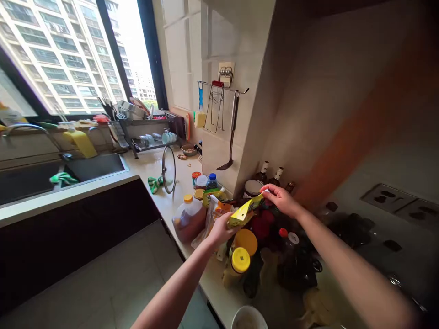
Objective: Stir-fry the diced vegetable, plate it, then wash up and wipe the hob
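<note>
Left grip (pixel 222 227) holds near end of yellow packet (pixel 244 212); right grip (pixel 278 199) pinches far end. Packet's long axis spans both grips. Yellow-lidded jar (pixel 240 260) near left grip.

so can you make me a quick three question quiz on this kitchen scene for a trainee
1. True or false: the left hand and right hand both hold the shiny yellow packet.
2. Which hangs from the thin metal wall rail: A, a yellow plastic bottle; B, a long-handled metal ladle; C, a round white bowl?
3. Fill in: the round, rimmed glass lid stands on edge on the pale ____.

Key: 1. True; 2. B; 3. countertop
</note>
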Available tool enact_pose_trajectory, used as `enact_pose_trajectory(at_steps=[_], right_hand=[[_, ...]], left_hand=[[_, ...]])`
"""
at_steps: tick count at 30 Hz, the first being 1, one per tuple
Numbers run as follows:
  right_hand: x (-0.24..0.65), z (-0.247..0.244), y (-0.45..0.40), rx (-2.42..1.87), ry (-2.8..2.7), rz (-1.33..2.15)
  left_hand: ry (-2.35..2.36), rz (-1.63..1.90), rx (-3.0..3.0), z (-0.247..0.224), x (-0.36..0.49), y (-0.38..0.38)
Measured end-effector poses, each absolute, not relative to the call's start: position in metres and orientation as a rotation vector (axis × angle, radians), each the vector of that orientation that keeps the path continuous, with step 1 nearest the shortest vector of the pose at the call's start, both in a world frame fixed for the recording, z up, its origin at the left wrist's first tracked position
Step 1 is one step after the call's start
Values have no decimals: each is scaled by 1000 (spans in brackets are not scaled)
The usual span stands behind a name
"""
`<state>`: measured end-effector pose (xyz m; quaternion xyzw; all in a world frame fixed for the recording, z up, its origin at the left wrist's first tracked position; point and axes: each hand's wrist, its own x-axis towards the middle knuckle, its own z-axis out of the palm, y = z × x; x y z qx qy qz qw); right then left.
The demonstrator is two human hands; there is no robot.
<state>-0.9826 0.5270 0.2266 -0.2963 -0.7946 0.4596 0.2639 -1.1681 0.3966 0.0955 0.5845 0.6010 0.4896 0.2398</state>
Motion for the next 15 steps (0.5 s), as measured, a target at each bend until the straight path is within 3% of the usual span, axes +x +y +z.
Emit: enact_pose_trajectory(at_steps=[9, 15], right_hand=[[-1028, 174, 562, -1268, -2272, 1181], [-1007, 190, 516, -1390, -2285, 922]], left_hand=[[1697, 940, 1671, 46, -1186, 434], [1643, 988, 1739, 71, -1204, 399]])
